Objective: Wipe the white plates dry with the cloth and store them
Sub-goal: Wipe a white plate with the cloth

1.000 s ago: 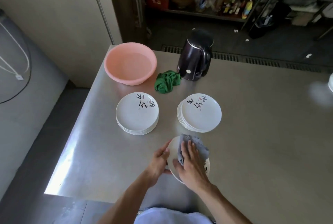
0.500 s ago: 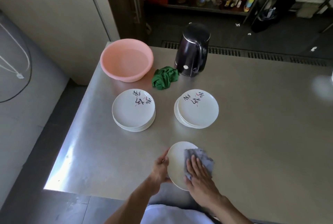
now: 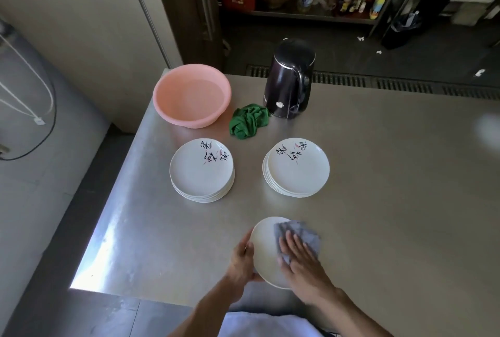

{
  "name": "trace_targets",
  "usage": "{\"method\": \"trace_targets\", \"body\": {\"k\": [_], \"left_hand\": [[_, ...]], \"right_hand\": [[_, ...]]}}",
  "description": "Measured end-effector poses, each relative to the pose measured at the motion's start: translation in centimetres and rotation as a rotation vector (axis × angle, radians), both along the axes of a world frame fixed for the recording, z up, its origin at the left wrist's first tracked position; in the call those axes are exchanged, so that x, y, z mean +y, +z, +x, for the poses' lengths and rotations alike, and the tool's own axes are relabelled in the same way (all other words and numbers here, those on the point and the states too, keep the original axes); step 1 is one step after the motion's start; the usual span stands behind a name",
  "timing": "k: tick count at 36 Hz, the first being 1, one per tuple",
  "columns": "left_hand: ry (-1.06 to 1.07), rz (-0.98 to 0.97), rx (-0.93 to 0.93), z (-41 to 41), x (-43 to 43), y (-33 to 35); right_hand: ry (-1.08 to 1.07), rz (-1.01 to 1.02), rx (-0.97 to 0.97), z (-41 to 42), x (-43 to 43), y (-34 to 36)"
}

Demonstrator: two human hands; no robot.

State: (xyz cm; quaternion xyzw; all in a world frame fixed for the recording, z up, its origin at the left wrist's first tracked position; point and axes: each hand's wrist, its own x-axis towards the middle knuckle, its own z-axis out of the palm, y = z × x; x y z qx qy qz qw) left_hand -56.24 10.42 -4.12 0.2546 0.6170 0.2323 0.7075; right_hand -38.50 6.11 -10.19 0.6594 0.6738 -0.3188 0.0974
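Just beyond plate (image 3: 266,252): basin (image 3: 165,109), rag (image 3: 249,120), kettle (image 3: 290,82).

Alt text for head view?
A person's left hand grips a white plate while the right hand presses a grey cloth on it. Behind: left plate stack, right plate stack, green rag, pink basin, kettle, on a steel table.

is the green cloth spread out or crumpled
Crumpled: the green cloth lies in a wrinkled heap between the pink basin and the black kettle.

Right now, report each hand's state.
Left hand: grips the white plate by its rim.
Right hand: open, flat fingers pressing the grey cloth onto that plate.
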Motion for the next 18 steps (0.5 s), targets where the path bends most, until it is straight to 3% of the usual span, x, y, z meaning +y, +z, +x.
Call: {"method": "trace_targets", "body": {"k": [2,4,8,11,15,18], "left_hand": [[-0.023,0.005,-0.022,0.4,-0.4,0.3],[-0.058,-0.003,-0.025,0.8,-0.5,0.7],[-0.103,0.002,0.005,0.9,-0.5,0.5],[-0.095,0.024,0.063,0.3,-0.8,-0.1],[-0.125,0.055,0.116,-0.3,-0.8,-0.7],[-0.143,0.053,0.081,-0.1,-0.7,-1.1]], "right_hand": [[-0.164,-0.064,0.002,-1.3,1.8,-0.1],[-0.250,-0.058,0.136,-2.7,3.1,0.0],[-0.064,0.036,0.430,-4.5,2.3,0.7],[-0.076,0.026,0.292,-2.8,0.8,-0.6],[-0.360,0.097,0.016,-2.7,1.0,0.4],[-0.281,-0.019,0.161,-4.2,1.4,-0.2]]}}
